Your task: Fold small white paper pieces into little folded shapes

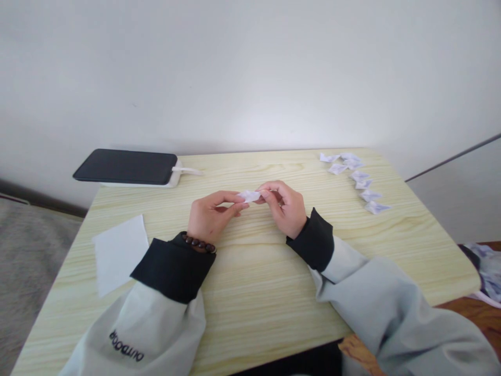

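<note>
A small folded white paper (pixel 249 196) is held above the middle of the table, between my two hands. My left hand (pixel 215 211) pinches its left end between thumb and fingers. At its right end, the thumb and fingertips of my right hand (pixel 285 207) are closed on it. Several similar folded paper pieces (pixel 370 195) lie in a curved row at the back right of the table. Flat on the left side rests a white paper sheet (pixel 120 255), beside my left sleeve.
The light wood-grain table (pixel 266 292) stands against a white wall. At its back left, a black phone (pixel 127 166) lies on a white box-like object with a white cable (pixel 190 171). Something white in a dark-edged holder (pixel 489 269) is beyond the right edge.
</note>
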`<state>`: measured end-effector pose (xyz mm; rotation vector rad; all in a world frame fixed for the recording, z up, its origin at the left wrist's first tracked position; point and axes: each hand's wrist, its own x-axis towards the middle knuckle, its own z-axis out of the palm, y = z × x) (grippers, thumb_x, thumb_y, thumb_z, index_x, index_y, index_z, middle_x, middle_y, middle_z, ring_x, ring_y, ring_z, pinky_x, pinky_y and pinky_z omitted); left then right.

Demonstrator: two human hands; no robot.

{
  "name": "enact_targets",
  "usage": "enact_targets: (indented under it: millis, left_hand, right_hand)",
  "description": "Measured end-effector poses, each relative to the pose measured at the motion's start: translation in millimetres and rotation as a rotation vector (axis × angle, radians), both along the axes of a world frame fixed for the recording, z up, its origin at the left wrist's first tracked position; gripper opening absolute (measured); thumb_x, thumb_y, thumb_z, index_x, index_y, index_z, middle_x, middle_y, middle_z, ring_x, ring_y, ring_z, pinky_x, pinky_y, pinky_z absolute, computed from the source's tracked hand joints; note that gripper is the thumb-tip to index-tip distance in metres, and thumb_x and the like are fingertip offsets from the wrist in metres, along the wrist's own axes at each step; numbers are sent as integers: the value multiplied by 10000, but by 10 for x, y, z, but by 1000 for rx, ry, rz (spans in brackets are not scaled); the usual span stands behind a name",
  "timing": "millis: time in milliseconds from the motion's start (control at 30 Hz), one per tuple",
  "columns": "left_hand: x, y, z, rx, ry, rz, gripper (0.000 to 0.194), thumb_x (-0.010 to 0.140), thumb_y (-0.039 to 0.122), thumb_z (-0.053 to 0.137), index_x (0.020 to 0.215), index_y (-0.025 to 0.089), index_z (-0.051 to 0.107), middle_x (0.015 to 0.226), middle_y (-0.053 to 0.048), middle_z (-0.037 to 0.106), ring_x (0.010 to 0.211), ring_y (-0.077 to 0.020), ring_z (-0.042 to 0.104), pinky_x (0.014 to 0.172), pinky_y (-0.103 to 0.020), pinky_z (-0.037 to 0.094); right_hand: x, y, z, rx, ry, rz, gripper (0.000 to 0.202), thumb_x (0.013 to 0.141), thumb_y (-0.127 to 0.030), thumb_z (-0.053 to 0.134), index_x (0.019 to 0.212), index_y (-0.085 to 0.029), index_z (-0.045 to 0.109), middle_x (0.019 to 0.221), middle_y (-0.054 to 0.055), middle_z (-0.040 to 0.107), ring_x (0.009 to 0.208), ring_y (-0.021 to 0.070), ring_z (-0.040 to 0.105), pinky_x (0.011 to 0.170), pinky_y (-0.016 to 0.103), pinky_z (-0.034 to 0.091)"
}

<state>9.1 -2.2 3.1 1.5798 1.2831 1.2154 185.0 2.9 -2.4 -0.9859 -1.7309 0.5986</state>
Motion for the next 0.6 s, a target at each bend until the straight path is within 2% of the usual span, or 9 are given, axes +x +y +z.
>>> enact_targets:
  millis: [200, 333, 467, 600]
  left_hand:
    - [-3, -18, 29, 15, 72, 29, 263, 680, 409, 719, 768, 163, 687, 779, -29, 710, 553, -117, 637, 565, -224, 550]
    - [-17, -21, 49, 95, 168, 24, 255, 690, 420, 709, 763, 177, 684, 784, -21, 715, 604, -130, 652, 592, -227, 554]
    - [-22, -19, 58, 177, 207, 5, 209, 702, 412, 700, 739, 207, 689, 762, -7, 717, 674, -147, 660, 619, -240, 560]
    - [-9, -26, 64, 119, 181, 46, 204, 692, 404, 709, 732, 206, 686, 750, -7, 718, 614, -147, 652, 607, -254, 555]
  right_hand:
    - [-4, -12, 10, -42, 61, 137, 117, 922, -288, 425, 965, -195, 482, 979, 63, 659, 780, 112, 668, 715, 251, 556]
    - [17, 1, 22, 24, -19, 220, 209, 871, -276, 504, 1060, -187, 487, 1063, 92, 632, 828, 127, 664, 766, 274, 558]
    - [42, 36, 15, 55, -146, 180, 124, 848, -302, 538, 894, -187, 545, 966, 69, 660, 803, 129, 653, 740, 260, 558]
    - [52, 53, -3, 9, -190, 97, 154, 852, -339, 543, 812, -190, 554, 820, 30, 674, 725, 129, 658, 700, 260, 549]
